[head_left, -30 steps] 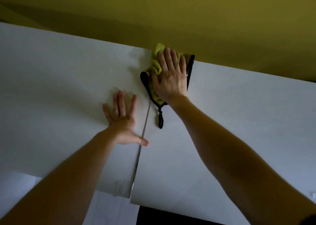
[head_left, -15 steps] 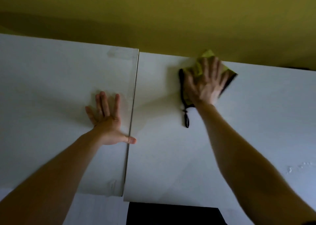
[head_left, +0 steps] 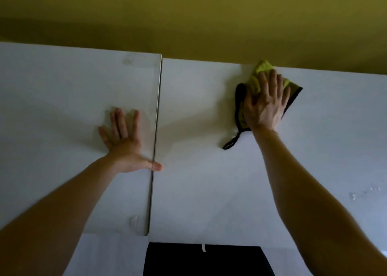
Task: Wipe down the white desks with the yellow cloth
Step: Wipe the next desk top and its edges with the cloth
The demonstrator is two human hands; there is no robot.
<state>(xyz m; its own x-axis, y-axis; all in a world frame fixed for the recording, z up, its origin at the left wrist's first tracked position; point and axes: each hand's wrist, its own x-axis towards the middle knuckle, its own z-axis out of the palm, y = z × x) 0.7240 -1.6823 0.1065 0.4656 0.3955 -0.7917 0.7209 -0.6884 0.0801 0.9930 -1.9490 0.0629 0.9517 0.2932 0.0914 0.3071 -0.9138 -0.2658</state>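
Two white desks stand side by side, the left desk (head_left: 52, 99) and the right desk (head_left: 199, 181), with a thin seam between them. A yellow cloth (head_left: 262, 71) with a black border and a black hanging loop lies at the far edge of the right desk. My right hand (head_left: 265, 104) presses flat on the cloth with straight fingers. My left hand (head_left: 123, 141) rests flat on the left desk, fingers spread, its thumb reaching across the seam.
An olive-yellow wall (head_left: 188, 20) runs right behind the desks' far edge. A dark object (head_left: 205, 259) shows below the near edge of the right desk. A few faint specks (head_left: 364, 192) mark the right desk near my right forearm.
My right hand has slid the cloth to the right along the far edge, away from the seam. The left hand has stayed flat on the left desk.
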